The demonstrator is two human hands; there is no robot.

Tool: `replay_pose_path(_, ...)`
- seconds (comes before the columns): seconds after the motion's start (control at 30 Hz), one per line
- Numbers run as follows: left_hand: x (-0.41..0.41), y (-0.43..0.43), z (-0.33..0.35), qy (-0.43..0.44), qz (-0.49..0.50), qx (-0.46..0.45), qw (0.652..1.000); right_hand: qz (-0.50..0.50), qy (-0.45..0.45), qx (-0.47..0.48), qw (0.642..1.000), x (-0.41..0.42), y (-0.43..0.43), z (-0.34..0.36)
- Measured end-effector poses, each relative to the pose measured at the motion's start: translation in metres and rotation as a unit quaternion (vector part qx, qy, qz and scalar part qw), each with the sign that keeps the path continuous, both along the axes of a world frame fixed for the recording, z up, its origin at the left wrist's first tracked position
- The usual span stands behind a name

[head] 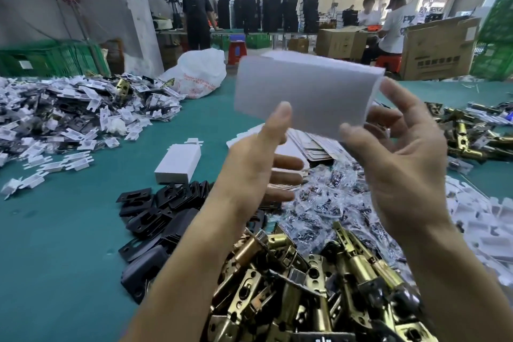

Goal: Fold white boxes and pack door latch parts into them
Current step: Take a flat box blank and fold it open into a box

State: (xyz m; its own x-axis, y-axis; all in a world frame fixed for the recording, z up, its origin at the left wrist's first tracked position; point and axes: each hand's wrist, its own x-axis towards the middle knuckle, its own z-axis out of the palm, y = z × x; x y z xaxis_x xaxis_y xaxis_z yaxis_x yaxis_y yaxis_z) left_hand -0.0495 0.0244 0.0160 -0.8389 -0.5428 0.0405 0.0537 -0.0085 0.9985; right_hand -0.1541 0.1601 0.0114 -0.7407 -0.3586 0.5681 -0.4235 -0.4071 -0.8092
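A flat white box blank (pixel 305 89) is held up in the air over the table, blurred. My left hand (pixel 261 158) pinches its lower left edge with the thumb on the front face. My right hand (pixel 394 147) holds its lower right corner, thumb in front and fingers behind. Below my arms lies a heap of brass door latches (pixel 319 286). Black strike plates (pixel 161 211) are piled to the left of it. Small clear bags of screws (pixel 338 203) lie to the right. One folded white box (pixel 179 164) rests on the green table.
The green table (pixel 69 244) carries a big heap of white plastic inserts (pixel 69 111) at far left, more white inserts (pixel 485 228) at right and a stack of flat box blanks (pixel 311 144) behind my hands. More latches (pixel 472 130) lie far right. People work at benches beyond.
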Motion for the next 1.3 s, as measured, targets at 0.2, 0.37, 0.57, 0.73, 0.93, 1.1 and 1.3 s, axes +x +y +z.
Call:
replay_pose_path(0.2, 0.003, -0.010, -0.002, 0.104, -0.095, 0.237, 0.961, 0.068, 0.200, 0.144, 0.967, 0.017, -0.012, -0.008)
replay_pose_path(0.37, 0.000, -0.019, -0.007, 0.136, 0.043, 0.155, 0.978, -0.004, 0.288, 0.327, 0.900, 0.015, -0.012, -0.012)
replay_pose_path(0.57, -0.007, -0.033, -0.021, 0.160, 0.192, -0.056, 0.967, 0.070, 0.237, 0.554, 0.795, 0.019, -0.015, -0.020)
replay_pose_path(0.73, -0.005, -0.038, -0.021, 0.194, 0.231, -0.117, 0.946, 0.142, 0.330, 0.596, 0.718, 0.041, -0.041, -0.007)
replay_pose_path(0.93, -0.003, -0.045, -0.017, 0.180, 0.257, -0.101, 0.944, 0.165, 0.439, 0.583, 0.663, 0.065, -0.062, 0.013)
replay_pose_path(1.1, 0.000, -0.047, -0.019, 0.146, 0.219, -0.099, 0.960, 0.091, 0.516, 0.580, 0.624, 0.076, -0.070, -0.001)
replay_pose_path(1.3, 0.006, -0.053, -0.013, 0.180, 0.216, -0.054, 0.958, 0.096, 0.581, 0.532, 0.608, 0.059, -0.053, 0.005)
